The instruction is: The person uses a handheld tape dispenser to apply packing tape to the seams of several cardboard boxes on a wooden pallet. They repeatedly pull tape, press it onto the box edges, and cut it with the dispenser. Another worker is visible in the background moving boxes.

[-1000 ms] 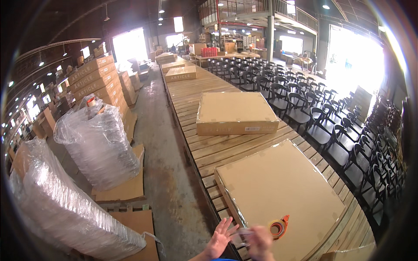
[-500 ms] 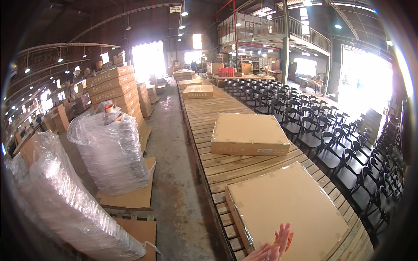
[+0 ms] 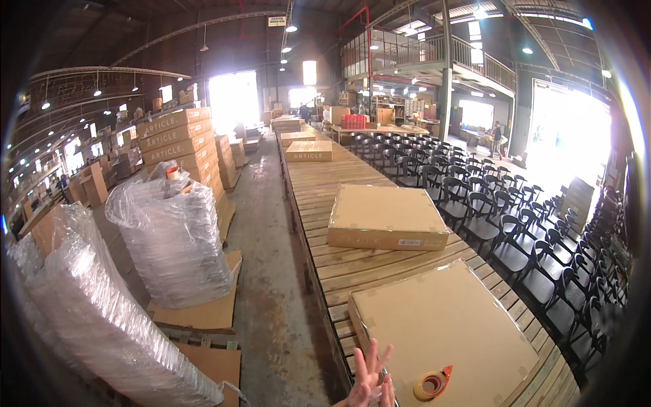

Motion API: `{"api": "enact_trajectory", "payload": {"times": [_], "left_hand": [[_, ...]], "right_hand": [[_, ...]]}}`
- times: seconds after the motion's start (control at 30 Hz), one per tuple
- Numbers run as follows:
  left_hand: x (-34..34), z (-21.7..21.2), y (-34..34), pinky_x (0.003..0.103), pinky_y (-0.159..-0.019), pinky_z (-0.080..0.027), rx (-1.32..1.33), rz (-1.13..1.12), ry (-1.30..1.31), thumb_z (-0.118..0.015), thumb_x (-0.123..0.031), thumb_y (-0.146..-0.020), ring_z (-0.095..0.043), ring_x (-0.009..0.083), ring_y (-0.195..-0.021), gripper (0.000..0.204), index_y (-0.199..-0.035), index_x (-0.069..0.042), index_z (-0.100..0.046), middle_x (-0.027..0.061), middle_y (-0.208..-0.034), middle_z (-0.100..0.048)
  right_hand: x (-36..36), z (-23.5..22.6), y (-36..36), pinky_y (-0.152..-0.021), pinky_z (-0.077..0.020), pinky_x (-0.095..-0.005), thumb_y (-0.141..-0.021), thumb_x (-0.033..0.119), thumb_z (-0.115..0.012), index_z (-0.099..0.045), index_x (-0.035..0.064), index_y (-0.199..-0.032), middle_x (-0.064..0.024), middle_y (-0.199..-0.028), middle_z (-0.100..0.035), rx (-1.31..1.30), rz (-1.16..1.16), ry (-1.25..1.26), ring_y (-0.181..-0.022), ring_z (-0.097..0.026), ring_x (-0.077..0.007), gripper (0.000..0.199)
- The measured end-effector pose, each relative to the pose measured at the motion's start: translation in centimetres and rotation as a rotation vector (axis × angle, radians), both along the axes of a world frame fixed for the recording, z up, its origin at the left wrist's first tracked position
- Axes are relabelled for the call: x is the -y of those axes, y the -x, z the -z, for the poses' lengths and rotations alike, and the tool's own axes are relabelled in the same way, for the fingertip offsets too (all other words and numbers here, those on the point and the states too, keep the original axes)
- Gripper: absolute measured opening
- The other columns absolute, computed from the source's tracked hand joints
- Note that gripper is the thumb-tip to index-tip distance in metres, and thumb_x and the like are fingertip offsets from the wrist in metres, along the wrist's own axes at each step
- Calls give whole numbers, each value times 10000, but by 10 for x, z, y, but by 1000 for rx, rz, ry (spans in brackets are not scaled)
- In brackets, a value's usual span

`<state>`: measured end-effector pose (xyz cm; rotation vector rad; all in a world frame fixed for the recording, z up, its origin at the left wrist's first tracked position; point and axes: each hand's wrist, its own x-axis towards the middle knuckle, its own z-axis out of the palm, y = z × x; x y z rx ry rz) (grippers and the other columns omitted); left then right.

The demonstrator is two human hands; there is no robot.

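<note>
My left hand (image 3: 365, 377) is raised at the lower edge, over the near left side of a large flat cardboard box (image 3: 441, 325). Its fingers are spread, and nothing is in them. Close beside it, partly cut off by the lower edge, is my right hand (image 3: 387, 393), fingers stretched upward and apparently bare. A tape dispenser (image 3: 444, 382) with an orange frame and a roll of tape lies on the box, to the right of my hands. Clear tape shines along the box's edges.
The box rests on a long slatted wooden conveyor (image 3: 339, 275). Beyond it lies another closed carton (image 3: 386, 210), with more farther back. Rows of black chairs (image 3: 481, 220) line the right side. Film-wrapped stacks (image 3: 173, 237) and piled cartons (image 3: 173, 139) stand left of the aisle.
My hands have moved left and parted somewhat, with the left fingers now spread. The tape dispenser, mostly hidden behind a hand before, now shows fully on the box.
</note>
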<state>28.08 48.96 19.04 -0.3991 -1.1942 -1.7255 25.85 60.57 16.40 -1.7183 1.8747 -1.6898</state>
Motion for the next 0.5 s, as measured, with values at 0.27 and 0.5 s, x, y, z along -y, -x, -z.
{"api": "enact_trajectory", "payload": {"times": [0.27,0.5], "left_hand": [[10,65,-4,521,-1330,-72,192,160,155,-470,-566,-1115,-28,348,-1675,923,-1742,-206,103,141,-1826,12],[-34,56,-39,484,-1332,-112,334,144,85,-470,-518,-1127,-95,336,-1669,910,-1740,-158,98,149,-1823,-43]], "right_hand": [[11,-21,0,-1279,-257,-593,-1125,482,-420,-239,30,-1717,-318,-1763,-143,181,-37,285,-1629,-188,-482,766],[14,-10,32,-1270,-307,-562,-1152,377,-402,-330,-5,-1675,-306,-1757,-197,57,107,146,-1604,-274,-474,652]]}}
